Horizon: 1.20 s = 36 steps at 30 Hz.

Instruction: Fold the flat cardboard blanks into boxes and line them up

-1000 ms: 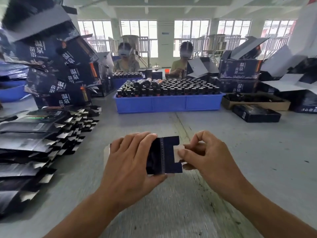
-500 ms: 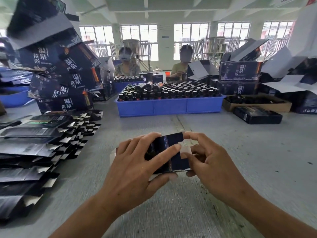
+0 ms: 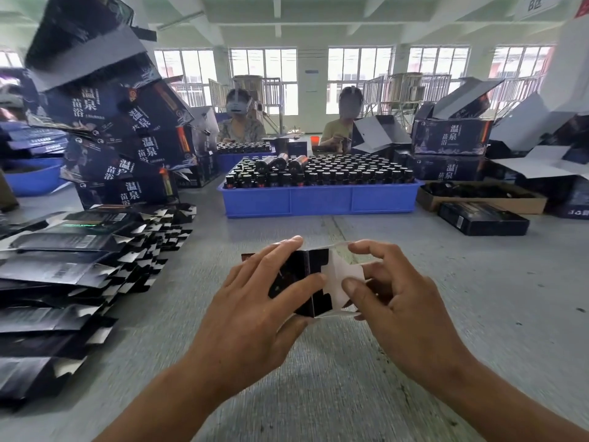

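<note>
— Holding the dark cardboard box over the grey table, are you?

— You are. Your left hand wraps its glossy black body, fingers curled over the top panel and thumb pressed against the near face. Your right hand pinches the white, matte end flap between thumb and forefinger; the flap stands folded outward, uncoated side showing.

— And the stock?

— Left of your left hand lies a fanned stack of flat blanks, shiny black with notched white tabs. Beyond that hand leans a tumbled heap of folded boxes printed with white characters. Ahead of both hands sits a blue plastic tray, rectangular, packed with small dark bottles. Beyond your right hand rest a shallow brown carton and a flat black box.
</note>
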Available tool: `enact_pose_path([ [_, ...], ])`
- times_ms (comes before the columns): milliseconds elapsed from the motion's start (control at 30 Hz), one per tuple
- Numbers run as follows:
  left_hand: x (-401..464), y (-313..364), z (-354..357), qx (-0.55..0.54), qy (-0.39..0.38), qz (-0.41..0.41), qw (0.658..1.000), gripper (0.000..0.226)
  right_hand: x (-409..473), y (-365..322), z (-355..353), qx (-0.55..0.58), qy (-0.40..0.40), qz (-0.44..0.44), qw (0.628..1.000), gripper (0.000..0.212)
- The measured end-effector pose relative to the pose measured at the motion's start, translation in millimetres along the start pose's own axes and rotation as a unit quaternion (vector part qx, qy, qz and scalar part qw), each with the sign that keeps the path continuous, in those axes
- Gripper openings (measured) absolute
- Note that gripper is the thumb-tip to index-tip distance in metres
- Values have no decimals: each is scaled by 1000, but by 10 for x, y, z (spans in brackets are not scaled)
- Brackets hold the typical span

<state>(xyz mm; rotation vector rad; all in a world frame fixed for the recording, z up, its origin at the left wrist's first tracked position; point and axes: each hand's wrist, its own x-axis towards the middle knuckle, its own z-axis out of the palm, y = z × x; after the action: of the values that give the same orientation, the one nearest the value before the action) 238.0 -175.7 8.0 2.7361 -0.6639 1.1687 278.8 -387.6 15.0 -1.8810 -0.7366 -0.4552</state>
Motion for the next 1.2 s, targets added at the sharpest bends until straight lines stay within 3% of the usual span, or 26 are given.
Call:
enact_pose_path([
  [200,-16,-18,9,-46,5,7,999,47,-20,-11,5,-19,-3,-19,1000,51],
  [333,-25,-22,27,-41,6,10,999,47,-23,0,7,-67,-9,-49,997,35],
  [600,-31,-6,52,-32,13,2,999,60,2,-4,-10,-98,-30,-63,993,30],
  [833,-41,-60,32,-37,23,-10,999,53,-25,-13,-28,-100,-129,-43,986,71],
  [1033,-34,-8,27,-32,20,7,999,53,-21,-34,-15,-66,-41,-38,996,41],
  [1200,-33,35,30,-31,19,15,999,52,-31,-34,-5,-85,-8,-51,995,35],
])
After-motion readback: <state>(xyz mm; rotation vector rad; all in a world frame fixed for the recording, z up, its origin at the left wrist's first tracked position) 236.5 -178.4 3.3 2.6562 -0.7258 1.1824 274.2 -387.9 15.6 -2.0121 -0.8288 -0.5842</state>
